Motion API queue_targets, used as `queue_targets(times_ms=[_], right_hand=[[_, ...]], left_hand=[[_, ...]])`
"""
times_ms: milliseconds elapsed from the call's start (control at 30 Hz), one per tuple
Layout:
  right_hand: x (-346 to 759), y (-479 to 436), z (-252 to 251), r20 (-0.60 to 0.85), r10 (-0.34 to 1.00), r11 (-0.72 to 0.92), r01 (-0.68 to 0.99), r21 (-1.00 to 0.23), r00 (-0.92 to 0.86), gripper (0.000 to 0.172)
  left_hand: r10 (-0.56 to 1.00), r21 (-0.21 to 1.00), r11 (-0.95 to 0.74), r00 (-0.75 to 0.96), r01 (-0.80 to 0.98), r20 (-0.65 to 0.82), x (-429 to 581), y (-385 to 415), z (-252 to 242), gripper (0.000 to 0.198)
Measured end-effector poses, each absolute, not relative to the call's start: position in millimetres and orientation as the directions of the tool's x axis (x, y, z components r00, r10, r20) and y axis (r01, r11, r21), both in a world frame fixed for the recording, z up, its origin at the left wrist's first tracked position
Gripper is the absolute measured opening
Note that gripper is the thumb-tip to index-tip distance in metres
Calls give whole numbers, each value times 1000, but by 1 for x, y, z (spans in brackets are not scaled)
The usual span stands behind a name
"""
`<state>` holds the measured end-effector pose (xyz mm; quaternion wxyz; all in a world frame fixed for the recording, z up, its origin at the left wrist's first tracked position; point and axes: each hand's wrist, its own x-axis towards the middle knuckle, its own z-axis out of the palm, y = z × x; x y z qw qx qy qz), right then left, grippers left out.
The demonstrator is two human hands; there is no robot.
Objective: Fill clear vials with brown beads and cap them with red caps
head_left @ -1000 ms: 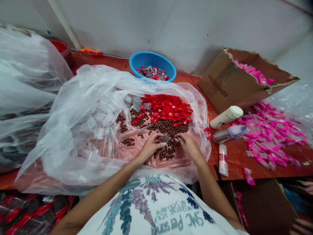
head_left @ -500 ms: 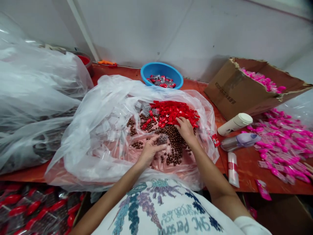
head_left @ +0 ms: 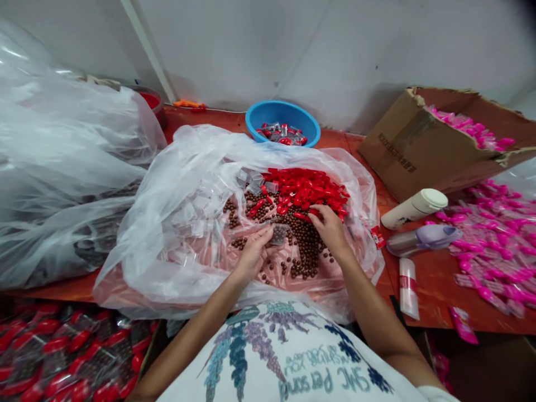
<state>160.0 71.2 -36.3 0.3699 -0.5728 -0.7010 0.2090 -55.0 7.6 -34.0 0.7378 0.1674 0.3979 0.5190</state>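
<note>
My left hand (head_left: 252,254) pinches a small clear plastic cup (head_left: 278,234) filled with brown balls, just above a pile of brown balls (head_left: 305,245) lying on an open clear plastic bag (head_left: 176,212). My right hand (head_left: 330,226) is closed at the near edge of a heap of red plastic pieces (head_left: 307,190), fingers pinched on one red piece (head_left: 302,215). A few empty clear cups (head_left: 251,181) lie left of the red heap.
A blue bowl (head_left: 268,114) with filled cups stands behind the bag. A cardboard box (head_left: 435,151) of pink packets, loose pink packets (head_left: 494,240), a white bottle (head_left: 414,207) and a purple-capped bottle (head_left: 422,237) lie right. Big plastic bags (head_left: 62,167) fill the left.
My right hand went from the brown balls up to the red heap, then drew back a little with a red piece. My left hand kept the filled cup and rose slightly.
</note>
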Motion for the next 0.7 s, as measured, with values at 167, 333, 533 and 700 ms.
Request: queue_targets(times_ms=[167, 333, 533, 700], right_hand=[[145, 47, -30, 6, 998, 7, -3, -1000, 62, 27], [136, 32, -29, -137, 988, -151, -287, -946, -67, 40], [129, 23, -30, -162, 981, -185, -256, -949, -106, 36], [127, 22, -31, -171, 982, -185, -264, -947, -74, 29]], left_hand=[[890, 671, 432, 164, -602, -426, -53, 8, -35, 23], [895, 704, 436, 186, -560, -406, -50, 6, -37, 23], [882, 707, 471, 253, -528, -398, -45, 1, -39, 28], [877, 702, 479, 257, -527, -406, -42, -3, -39, 35]])
